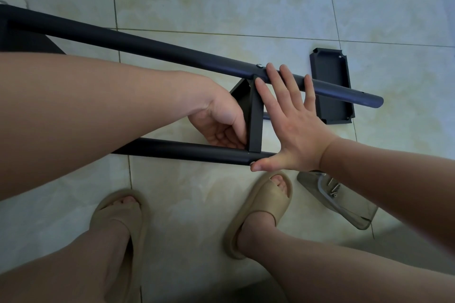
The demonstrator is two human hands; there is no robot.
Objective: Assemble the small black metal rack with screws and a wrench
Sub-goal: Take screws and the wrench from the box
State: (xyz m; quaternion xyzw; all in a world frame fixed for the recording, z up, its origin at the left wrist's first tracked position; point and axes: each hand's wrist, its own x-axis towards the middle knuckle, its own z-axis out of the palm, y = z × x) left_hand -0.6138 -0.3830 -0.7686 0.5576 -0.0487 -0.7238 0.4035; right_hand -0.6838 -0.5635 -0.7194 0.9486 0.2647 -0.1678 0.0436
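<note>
Head: hands [219, 118] [293, 130] on rack [147, 45], right splayed

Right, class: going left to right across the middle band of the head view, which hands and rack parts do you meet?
Left hand → flat black metal crosspiece → right hand → black rectangular tray on the floor.

I have two tubes running left to right over the floor [221, 2], the far tube [172, 54] behind the near tube [184, 151], with the crosspiece [254, 118] between them. My left hand [219, 120] grips its near end from the left. My right hand [293, 128] lies spread just right of it, fingertips on the far tube and thumb at the near tube's end. A tray [331, 86] lies under the far tube's right end. The bag [344, 206] holding screws [333, 188] lies right of my right foot [261, 206].
</note>
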